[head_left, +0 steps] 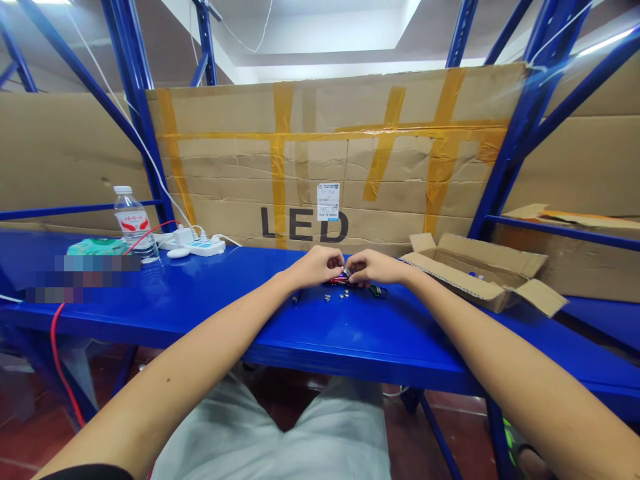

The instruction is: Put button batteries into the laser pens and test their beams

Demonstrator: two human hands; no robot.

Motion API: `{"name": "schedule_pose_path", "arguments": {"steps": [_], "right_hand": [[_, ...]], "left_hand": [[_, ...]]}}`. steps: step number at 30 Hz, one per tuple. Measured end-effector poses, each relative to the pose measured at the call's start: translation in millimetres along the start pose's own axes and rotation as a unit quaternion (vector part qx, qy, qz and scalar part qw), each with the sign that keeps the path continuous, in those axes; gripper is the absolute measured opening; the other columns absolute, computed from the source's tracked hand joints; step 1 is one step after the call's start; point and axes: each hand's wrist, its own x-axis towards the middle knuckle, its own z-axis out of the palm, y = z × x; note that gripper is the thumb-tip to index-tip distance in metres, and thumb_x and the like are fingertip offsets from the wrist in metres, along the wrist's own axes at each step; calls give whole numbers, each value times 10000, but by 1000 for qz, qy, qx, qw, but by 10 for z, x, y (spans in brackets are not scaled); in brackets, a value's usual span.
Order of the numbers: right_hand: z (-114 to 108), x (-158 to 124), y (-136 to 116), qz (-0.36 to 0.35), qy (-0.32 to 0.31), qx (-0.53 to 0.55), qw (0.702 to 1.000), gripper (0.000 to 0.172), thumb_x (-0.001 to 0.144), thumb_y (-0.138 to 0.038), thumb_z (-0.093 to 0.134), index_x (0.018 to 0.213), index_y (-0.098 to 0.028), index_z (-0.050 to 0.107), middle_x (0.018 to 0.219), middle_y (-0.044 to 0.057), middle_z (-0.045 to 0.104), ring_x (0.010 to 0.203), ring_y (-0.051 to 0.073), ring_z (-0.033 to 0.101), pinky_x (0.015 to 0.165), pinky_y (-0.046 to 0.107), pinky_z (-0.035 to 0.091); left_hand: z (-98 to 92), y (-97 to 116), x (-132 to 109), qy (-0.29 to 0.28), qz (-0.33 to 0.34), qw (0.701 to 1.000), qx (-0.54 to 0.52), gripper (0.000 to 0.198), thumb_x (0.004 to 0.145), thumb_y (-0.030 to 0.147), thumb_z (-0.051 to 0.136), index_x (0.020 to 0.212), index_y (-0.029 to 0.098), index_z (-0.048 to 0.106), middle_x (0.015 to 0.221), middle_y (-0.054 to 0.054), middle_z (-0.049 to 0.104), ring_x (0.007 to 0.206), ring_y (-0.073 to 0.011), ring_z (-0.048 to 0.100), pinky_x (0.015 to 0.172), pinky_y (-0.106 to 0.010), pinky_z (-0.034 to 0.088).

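Observation:
My left hand (324, 264) and my right hand (369, 267) meet low over the blue table, fingertips nearly touching. A small shiny silvery part (347, 273) sits in the pinched fingers of my right hand. The fingers of my left hand are also pinched, right beside that part; what they hold is too small to tell. Under my hands lies a slim red object (337, 281), partly covered by them. Several small round silvery pieces (345, 295) lie just in front. A small green and black item (377, 291) rests by my right hand, and a small dark piece (296, 299) lies nearer my left forearm.
An open cardboard box (467, 283) stands on the blue table (225, 293) at the right. To the left are a water bottle (135, 227), a white power strip (205, 247) and a teal packet (95, 247). A large cardboard sheet (225, 180) walls off the back.

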Motion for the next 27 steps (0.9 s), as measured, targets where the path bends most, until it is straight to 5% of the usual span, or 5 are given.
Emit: {"name": "schedule_pose_path", "arguments": {"steps": [10, 19, 27], "right_hand": [[-3, -15, -45, 1, 8, 32, 999, 218, 682, -313, 684, 841, -169, 650, 628, -6, 632, 583, 152, 600, 545, 275, 478], [-21, -25, -85, -7, 20, 2, 1000, 212, 672, -315, 681, 820, -165, 655, 633, -8, 623, 576, 130, 545, 563, 267, 425], [-40, 8, -36, -57, 43, -34, 997, 262, 742, -336, 636, 924, -153, 681, 733, 6, 617, 693, 148, 528, 684, 294, 428]], "left_hand": [[-82, 68, -14, -25, 24, 999, 11, 163, 777, 141, 565, 828, 147, 719, 802, -36, 718, 744, -133, 617, 698, -237, 439], [-274, 56, -62, -293, -99, 948, -68, 113, 698, 217, 654, 780, 169, 716, 728, -22, 703, 624, -125, 596, 578, -232, 433], [-251, 21, -65, -326, -133, 936, -27, 114, 730, 248, 635, 765, 166, 706, 602, -9, 644, 545, -118, 570, 510, -222, 399]]}}
